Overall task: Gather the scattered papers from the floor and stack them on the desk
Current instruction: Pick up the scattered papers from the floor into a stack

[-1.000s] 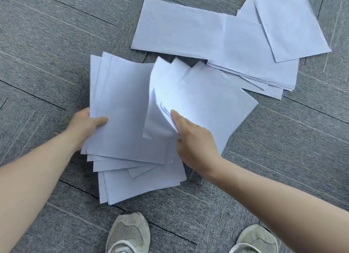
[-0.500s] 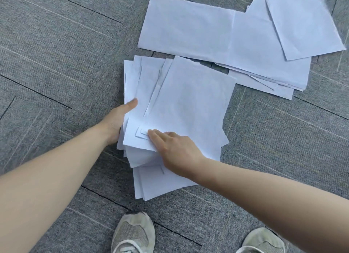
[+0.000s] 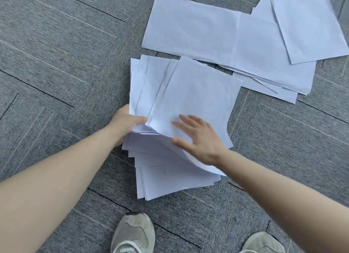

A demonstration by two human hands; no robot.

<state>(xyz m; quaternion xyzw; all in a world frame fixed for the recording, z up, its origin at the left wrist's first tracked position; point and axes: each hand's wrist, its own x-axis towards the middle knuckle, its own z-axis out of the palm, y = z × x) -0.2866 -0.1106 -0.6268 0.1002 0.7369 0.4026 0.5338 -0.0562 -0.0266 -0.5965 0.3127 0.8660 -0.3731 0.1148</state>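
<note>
Head view: my left hand [image 3: 125, 123] pinches the pile [image 3: 181, 124] at its nine o'clock edge, thumb on top, while my right hand [image 3: 198, 137] lies flat and spread on the top sheet. The pile sits on the floor [image 3: 56, 64], fanned and uneven. I'd press lightly, square the edges inward before lifting, and not bend the corner already curling. More sheets [image 3: 236, 41] lie loose at one o'clock, just beside the pile, yet to gather.
</note>
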